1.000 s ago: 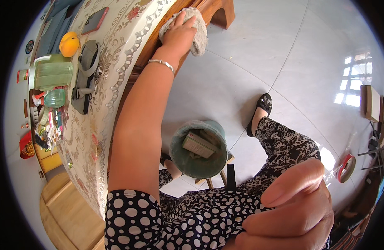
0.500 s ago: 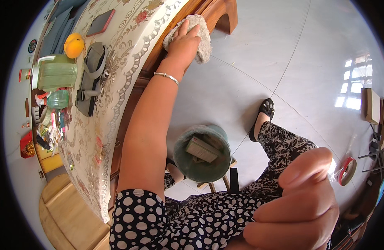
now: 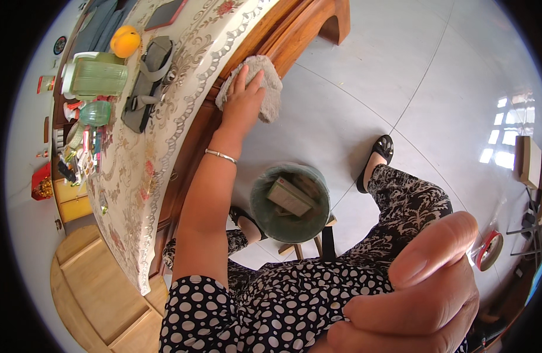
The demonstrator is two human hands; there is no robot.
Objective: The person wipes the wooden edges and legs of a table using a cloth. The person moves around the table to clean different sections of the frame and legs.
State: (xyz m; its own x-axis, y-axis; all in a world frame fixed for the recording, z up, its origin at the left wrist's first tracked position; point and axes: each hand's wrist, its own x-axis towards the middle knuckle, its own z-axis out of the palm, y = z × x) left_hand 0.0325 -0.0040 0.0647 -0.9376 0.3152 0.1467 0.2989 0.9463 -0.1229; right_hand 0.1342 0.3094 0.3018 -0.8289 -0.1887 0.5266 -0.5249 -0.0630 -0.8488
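My left hand (image 3: 243, 112) presses a grey-beige cloth (image 3: 270, 88) against the brown wooden side (image 3: 224, 79) of the table, its fingers laid over the cloth. A silvery bangle (image 3: 221, 155) circles that wrist. Close up at the lower right is my right hand (image 3: 424, 294), fingers curled in, with nothing visible in it; its palm side is partly hidden. Below the left hand, between my legs, a green bin (image 3: 260, 226) holds a pale box (image 3: 290, 196) and other scraps.
On the lace-patterned tablecloth (image 3: 130, 203) lie a phone (image 3: 162, 15), orange-yellow fruit (image 3: 125, 41), a grey strapped item (image 3: 146, 82), a green pitcher (image 3: 97, 77) and several small things. A round wooden stool (image 3: 100, 288) stands lower left. At right are a red-rimmed round item (image 3: 490, 250) and a cardboard box (image 3: 529, 162).
My left hand and the cloth have slid toward me along the table's wooden side. My right hand stays curled, its thumb slightly lower. The whole view has shifted a little.
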